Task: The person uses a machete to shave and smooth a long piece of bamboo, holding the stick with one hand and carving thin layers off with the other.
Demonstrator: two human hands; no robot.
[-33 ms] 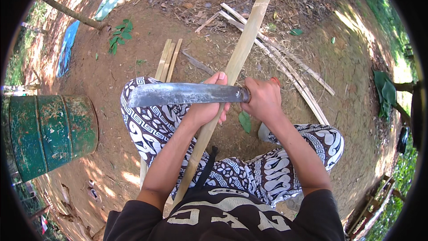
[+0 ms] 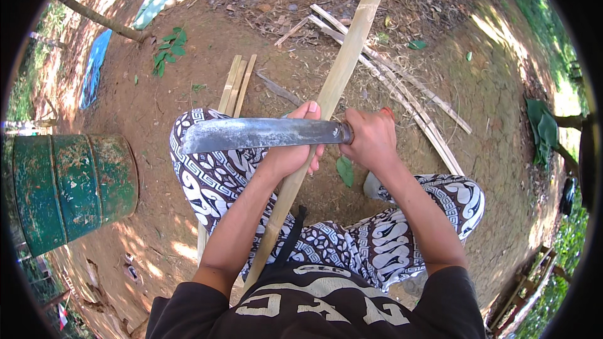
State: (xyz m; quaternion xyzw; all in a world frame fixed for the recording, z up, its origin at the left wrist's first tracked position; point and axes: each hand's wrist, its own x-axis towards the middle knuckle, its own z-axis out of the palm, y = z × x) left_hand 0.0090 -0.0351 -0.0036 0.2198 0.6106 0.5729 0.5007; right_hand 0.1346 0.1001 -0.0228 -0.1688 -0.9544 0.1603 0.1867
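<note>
A long pale strip of split bamboo (image 2: 347, 56) slants from near my body up past my knees, and my left hand (image 2: 290, 159) is wrapped round its middle. Across it lies the broad, worn steel blade of a machete (image 2: 248, 134), its tip pointing left over my patterned trouser leg. My right hand (image 2: 373, 139) grips the machete's handle just right of the strip. The blade covers part of my left hand and of the bamboo. Whether its edge touches the strip, I cannot tell.
Several bamboo strips (image 2: 405, 97) lie on the dirt at right, and a few shorter ones (image 2: 232, 85) beside my left knee. A rusty green drum (image 2: 75, 188) is at far left. A thin pole (image 2: 100, 16) and a blue sheet (image 2: 95, 69) are beyond it.
</note>
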